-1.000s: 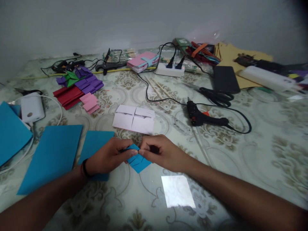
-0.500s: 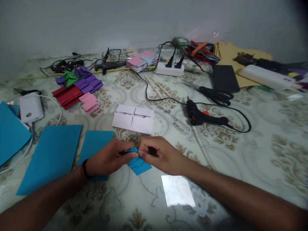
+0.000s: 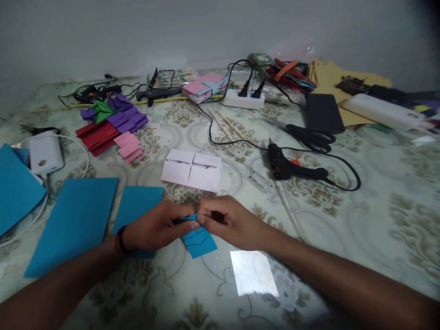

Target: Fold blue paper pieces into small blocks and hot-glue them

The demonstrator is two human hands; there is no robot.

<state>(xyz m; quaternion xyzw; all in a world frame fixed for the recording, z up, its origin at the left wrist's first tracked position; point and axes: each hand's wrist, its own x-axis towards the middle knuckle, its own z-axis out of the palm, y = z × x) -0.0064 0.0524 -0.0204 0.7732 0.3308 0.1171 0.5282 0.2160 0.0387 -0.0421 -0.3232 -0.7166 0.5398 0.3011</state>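
A small piece of blue paper [image 3: 201, 243] with crease lines across it is pinched at its upper edge by both hands. My left hand [image 3: 161, 224], with a dark band at the wrist, presses thumb and fingers on its left side. From the right, my right hand [image 3: 228, 220] grips the same edge, the two thumbs nearly touching. Fingers cover the top of the sheet. Just beyond the hands lies a folded white paper [image 3: 190, 176]. Partly under my left forearm is a blue sheet [image 3: 137, 206], and a larger blue sheet [image 3: 74, 220] lies left of it.
A black glue gun [image 3: 292, 167] lies to the right, its cable running to a white power strip [image 3: 244, 98]. Black scissors [image 3: 305, 135] are behind it. Folded red paper [image 3: 98, 137] and pink paper [image 3: 128, 146] sit at the left, near a white power bank [image 3: 46, 153].
The blue paper's lower part has swung slightly down, showing more of its creased face. Both hands keep their pinch in nearly the same place.
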